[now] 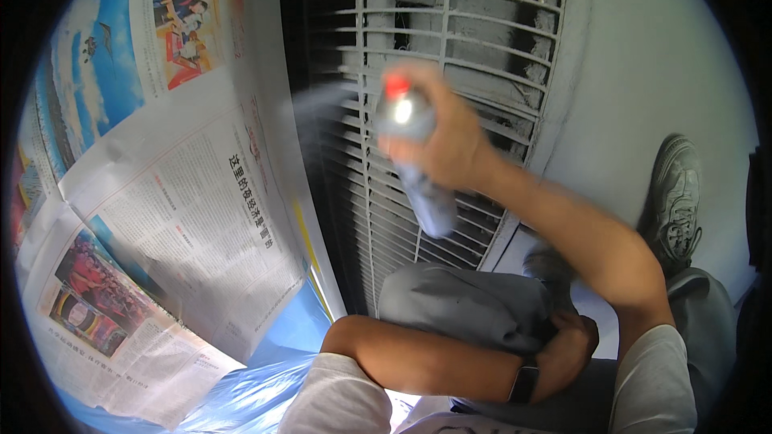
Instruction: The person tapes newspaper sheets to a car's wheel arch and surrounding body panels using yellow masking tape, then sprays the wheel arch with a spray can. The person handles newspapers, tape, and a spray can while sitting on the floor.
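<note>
My right hand [442, 124] is wrapped round a spray can [430, 205] with a silvery body and a red nozzle. The can is tilted, its nozzle end toward the far side, and it is blurred by motion. A pale mist [326, 100] streams left from the nozzle, toward the dark slatted side of a dusty metal grille [446, 16]. Across my lap, my left hand [569, 350] curls round my grey trouser leg [466, 301]; its fingertips are mostly hidden. A dark watch [523, 382] sits on that wrist.
Newspaper sheets [193, 185] hang along the left beside the grille, over blue plastic sheeting [265, 382]. A pale floor [635, 56] lies to the right, where my shoe [675, 197] stands. A white frame edge [563, 56] borders the grille.
</note>
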Demonstrator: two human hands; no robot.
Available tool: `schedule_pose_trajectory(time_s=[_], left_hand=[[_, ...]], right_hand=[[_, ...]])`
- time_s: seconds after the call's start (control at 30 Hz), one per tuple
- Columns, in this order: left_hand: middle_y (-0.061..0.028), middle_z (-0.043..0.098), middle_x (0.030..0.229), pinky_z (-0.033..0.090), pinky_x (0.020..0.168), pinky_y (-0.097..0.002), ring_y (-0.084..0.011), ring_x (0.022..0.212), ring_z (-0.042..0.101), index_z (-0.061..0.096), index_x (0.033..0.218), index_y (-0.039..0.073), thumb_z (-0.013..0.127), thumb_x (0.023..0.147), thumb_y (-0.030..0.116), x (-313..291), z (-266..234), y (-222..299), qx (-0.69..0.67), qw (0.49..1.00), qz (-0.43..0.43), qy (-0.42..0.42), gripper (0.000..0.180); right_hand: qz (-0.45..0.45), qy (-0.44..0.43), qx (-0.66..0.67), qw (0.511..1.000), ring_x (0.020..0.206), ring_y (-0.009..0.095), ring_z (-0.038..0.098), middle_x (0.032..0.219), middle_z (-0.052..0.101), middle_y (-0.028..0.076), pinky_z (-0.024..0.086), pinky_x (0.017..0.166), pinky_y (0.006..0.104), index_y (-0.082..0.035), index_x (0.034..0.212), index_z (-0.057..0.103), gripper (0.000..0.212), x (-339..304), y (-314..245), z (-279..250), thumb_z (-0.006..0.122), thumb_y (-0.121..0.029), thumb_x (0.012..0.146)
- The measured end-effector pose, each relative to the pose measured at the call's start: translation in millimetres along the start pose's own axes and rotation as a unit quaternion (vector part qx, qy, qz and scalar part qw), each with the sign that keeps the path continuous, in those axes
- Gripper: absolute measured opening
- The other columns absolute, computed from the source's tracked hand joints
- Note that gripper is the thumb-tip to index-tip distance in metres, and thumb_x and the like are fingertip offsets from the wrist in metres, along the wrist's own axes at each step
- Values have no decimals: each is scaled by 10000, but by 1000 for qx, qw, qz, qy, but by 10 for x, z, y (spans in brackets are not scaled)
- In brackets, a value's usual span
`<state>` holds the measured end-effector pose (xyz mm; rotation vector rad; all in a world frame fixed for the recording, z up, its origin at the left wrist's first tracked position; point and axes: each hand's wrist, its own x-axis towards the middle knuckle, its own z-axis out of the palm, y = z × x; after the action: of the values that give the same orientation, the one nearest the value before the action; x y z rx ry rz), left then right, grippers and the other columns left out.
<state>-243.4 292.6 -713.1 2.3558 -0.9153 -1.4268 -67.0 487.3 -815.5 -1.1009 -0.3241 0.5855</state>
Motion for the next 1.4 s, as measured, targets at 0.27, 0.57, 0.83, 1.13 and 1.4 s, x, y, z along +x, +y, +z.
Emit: schedule_pose_trajectory(time_s=[0.27,0.57,0.83,1.13,1.4], left_hand=[[-278,615,1097,603,691,-540,-443,905,658,634,1192,-104,583,878,258,-37,4,-44,-6,998,-32,48,482],[-283,679,1058,566,756,-632,-485,989,667,733,1134,-21,606,862,273,-23,-51,-26,-35,999,-34,3,420],[-243,605,1055,609,735,-550,-431,947,672,651,1175,-85,592,881,244,-48,-17,-24,-13,997,-51,49,444],[-233,610,1032,606,719,-517,-415,922,668,657,1162,-81,590,883,236,-103,-138,-65,-28,998,-43,39,427],[-239,619,1062,597,737,-560,-429,954,666,661,1162,-83,583,885,254,-22,-101,-10,-14,999,-44,-9,443]], right_hand=[[-92,147,-45,984,1112,244,645,1227,631,114,540,972,382,-110,1398,497,690,657,-334,-482,834,-145,796],[12,-130,20,991,1130,337,683,1277,676,143,536,1004,433,-156,1407,524,689,-259,-13,141,814,-193,782],[-92,231,20,968,960,232,717,1148,682,121,605,797,361,-133,1384,501,698,1080,-402,-598,874,-234,804],[-129,219,-24,967,1050,231,624,1150,615,134,521,952,363,-100,1413,464,658,945,-316,-481,797,-127,847],[67,-227,0,972,1223,310,648,1370,627,145,504,1051,419,-93,1397,559,699,-240,27,31,829,-188,760]])
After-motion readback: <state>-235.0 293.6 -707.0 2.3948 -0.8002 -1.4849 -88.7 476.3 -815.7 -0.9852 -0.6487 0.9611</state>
